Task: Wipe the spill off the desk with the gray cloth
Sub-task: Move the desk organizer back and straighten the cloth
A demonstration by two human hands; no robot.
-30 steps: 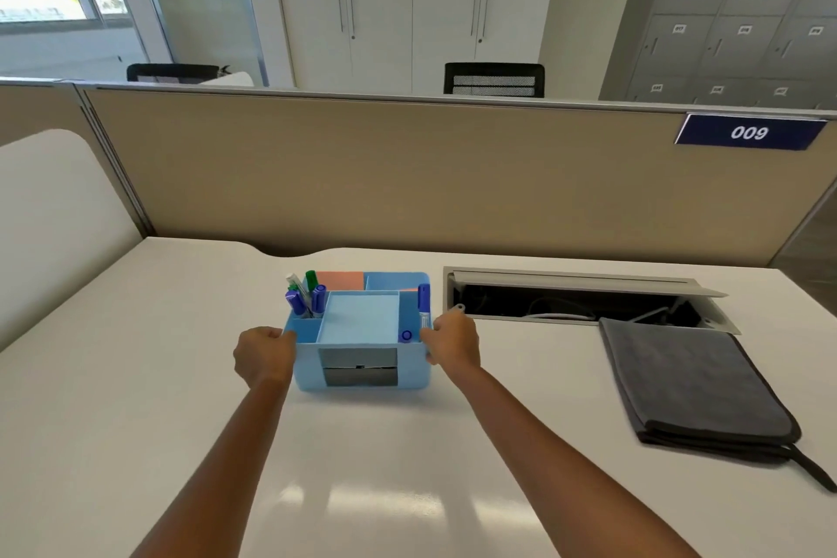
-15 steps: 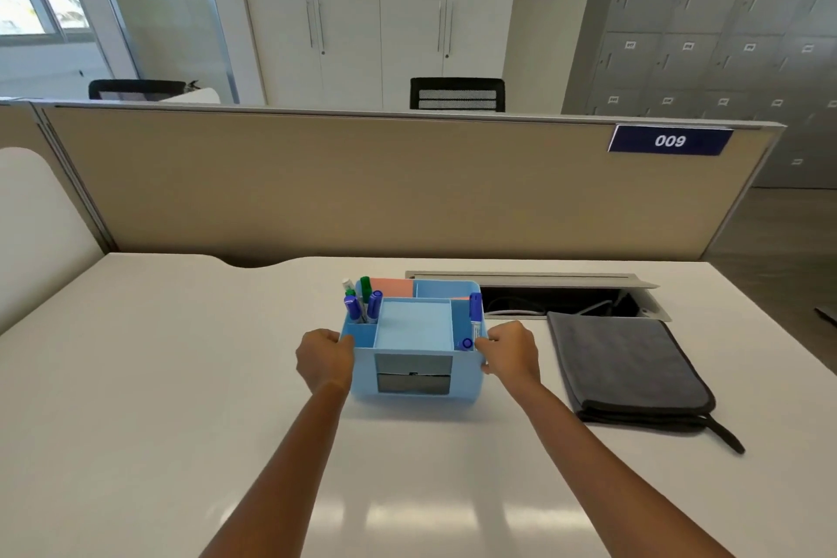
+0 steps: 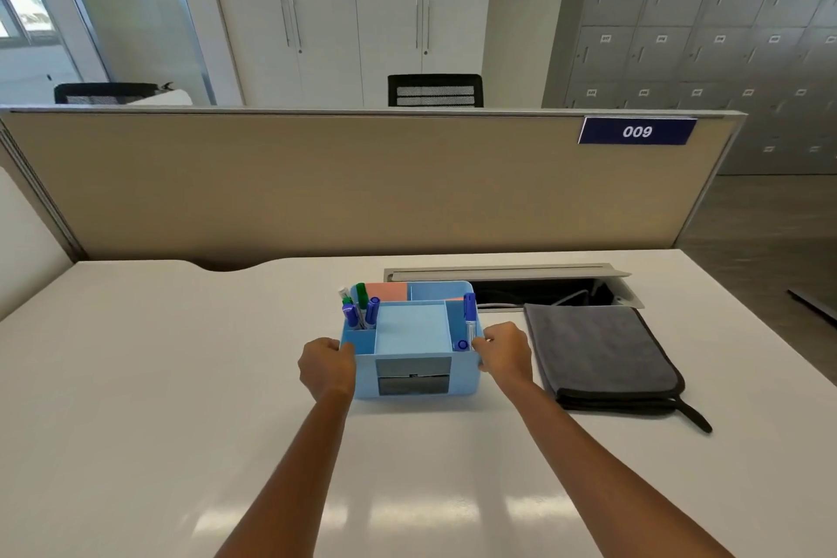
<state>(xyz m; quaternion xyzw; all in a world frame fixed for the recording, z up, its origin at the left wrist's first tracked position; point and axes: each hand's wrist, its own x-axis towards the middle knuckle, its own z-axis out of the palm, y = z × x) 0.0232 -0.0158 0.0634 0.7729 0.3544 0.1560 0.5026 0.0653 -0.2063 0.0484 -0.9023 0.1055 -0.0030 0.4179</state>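
Observation:
A folded gray cloth lies flat on the white desk, right of centre, with a dark strap trailing toward me. A light blue desk organizer holding several markers stands in the middle. My left hand grips its left side and my right hand grips its right side. The right hand sits a short gap left of the cloth. No spill shows on the desk surface.
An open cable tray with a raised lid is sunk into the desk behind the organizer and cloth. A beige partition with a "009" sign closes the desk's far edge. The desk's right edge drops to the floor.
The organizer, held by both hands, now sits closer to the cloth and in front of the cable tray's left end. The view has swung toward the right.

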